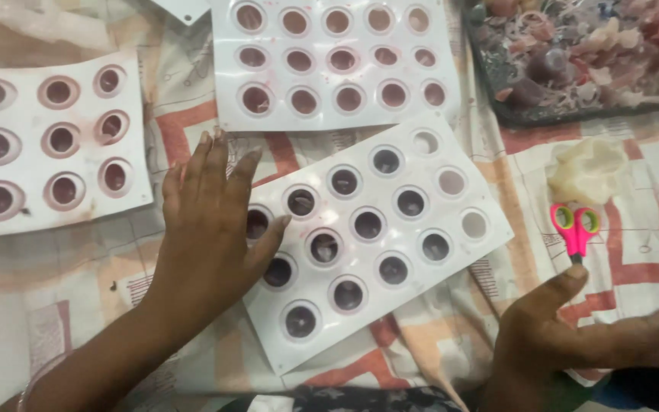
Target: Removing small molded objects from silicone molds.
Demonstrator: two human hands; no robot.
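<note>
The left hand lies flat with its fingers spread open, palm down on the left end of a white mould tray, covering one or two of its round cavities and gripping nothing; the right hand rests at the near right, its fingers loosely curled and open, holding nothing, the thumb tip just beside the blade end of a pair of small pink scissors with green-lined handles.

The tray under the left hand sits tilted in the middle of the table; most of its cavities hold a dark filling, while those along its right edge look pale; a second white tray of the same kind lies far and centre, its cavities tinged pink-red; a third tray with larger cavities lies at the left.

Just beyond the scissors sits a crumpled cream lump; in the far right corner a dark tray holds a heap of pink, purple and pale scraps.

The table is covered by a wrinkled cloth printed in cream, orange-red and grey blocks; nothing of the room beyond it shows.
</note>
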